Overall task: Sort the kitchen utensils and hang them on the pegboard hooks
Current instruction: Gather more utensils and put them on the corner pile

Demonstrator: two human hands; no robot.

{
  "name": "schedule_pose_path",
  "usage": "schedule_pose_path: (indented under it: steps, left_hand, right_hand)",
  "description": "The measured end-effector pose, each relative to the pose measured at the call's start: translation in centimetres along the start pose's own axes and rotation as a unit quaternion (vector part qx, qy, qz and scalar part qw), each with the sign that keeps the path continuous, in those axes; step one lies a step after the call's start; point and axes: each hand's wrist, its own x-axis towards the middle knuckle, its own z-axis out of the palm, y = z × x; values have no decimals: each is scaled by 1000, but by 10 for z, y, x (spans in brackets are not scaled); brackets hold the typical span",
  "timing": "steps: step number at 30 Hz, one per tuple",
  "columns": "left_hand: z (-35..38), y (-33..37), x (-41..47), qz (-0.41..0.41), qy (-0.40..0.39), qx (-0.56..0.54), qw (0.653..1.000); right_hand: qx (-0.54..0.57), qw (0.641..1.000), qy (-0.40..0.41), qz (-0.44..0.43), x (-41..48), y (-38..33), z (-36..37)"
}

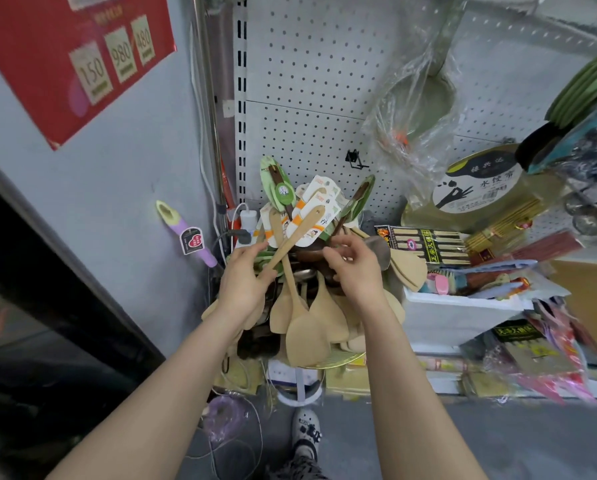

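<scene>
1. In front of the pegboard (307,74), low at its left end, a crowded bunch of utensils stands with handles up: pale wooden spatulas (304,327), card-labelled ones (312,206) and dark spoons on green cards (279,188).
2. The left hand (245,282) pinches a slim wooden spatula (300,230) partway down its handle, which slants up to the right and has its hanging hole at the top end.
3. The right hand (356,268) curls its fingers among the dark handles beside it. Whether it actually grips one I cannot tell.
4. The step in hand looks like separating one kind from the bunch. Draw the slim spatula out along its own length, since it crosses another handle and a sideways pull would likely drag its neighbours along.
5. Use the right hand to hold the rest of the bunch down while the left lifts.
6. One bare black hook (354,161) sits just above the bunch. Lead with the holed end and line the hole up square to the hook tip.
7. Watch the bagged ladle (418,98) hanging near that hook, because its loose plastic could snag.
</scene>
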Motion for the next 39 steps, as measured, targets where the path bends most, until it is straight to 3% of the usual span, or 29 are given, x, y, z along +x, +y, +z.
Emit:
schedule_pose_path:
  steps: [8, 20, 35, 39]
  left_hand:
    - [8, -19, -9, -31, -26, 35, 999]
    - [41, -34, 39, -154, -56, 69, 984]
    - [68, -54, 67, -172, -162, 148, 960]
    - [69, -43, 69, -165, -186, 99, 963]
  right_hand:
    - [2, 1000, 0, 20, -9, 14, -10]
    - [-37, 996, -62, 46, 42, 21, -6]
    - [-95, 992, -70, 53, 90, 38, -2]
    - [-109, 991, -58, 59, 96, 40, 0]
